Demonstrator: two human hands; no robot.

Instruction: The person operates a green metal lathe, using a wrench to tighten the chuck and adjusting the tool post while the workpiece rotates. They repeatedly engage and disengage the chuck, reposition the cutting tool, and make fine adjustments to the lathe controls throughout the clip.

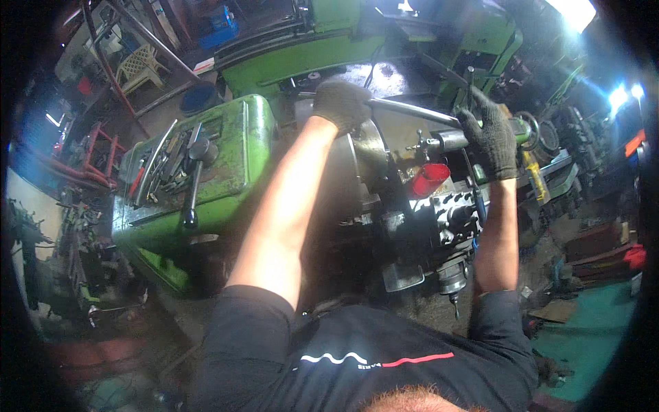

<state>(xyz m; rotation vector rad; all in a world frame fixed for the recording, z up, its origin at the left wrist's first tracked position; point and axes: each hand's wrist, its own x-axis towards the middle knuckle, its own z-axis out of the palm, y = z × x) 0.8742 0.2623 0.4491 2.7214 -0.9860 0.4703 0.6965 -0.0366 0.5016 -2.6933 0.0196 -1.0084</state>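
A lathe with a green headstock [233, 137] stands before me. My left hand [340, 106], in a dark work glove, is closed around a long shiny metal bar [415, 111] above the lathe chuck [371, 147]. The bar slants rightward toward my right hand [493, 137], also gloved. That hand is over the tailstock end, beside a metal cylinder [449, 141], its thumb and fingers apart. Its palm side is hidden, and I cannot tell whether it touches the bar's end. Below the bar sits a red cup [430, 178] by the carriage [449, 213].
Loose tools [168, 161] lie on the headstock top, near a lever with a black knob [190, 218]. Another green machine [302, 58] stands behind. A plastic chair [141, 69] is at the far left, and a yellow-handled tool [534, 175] lies right of my right hand.
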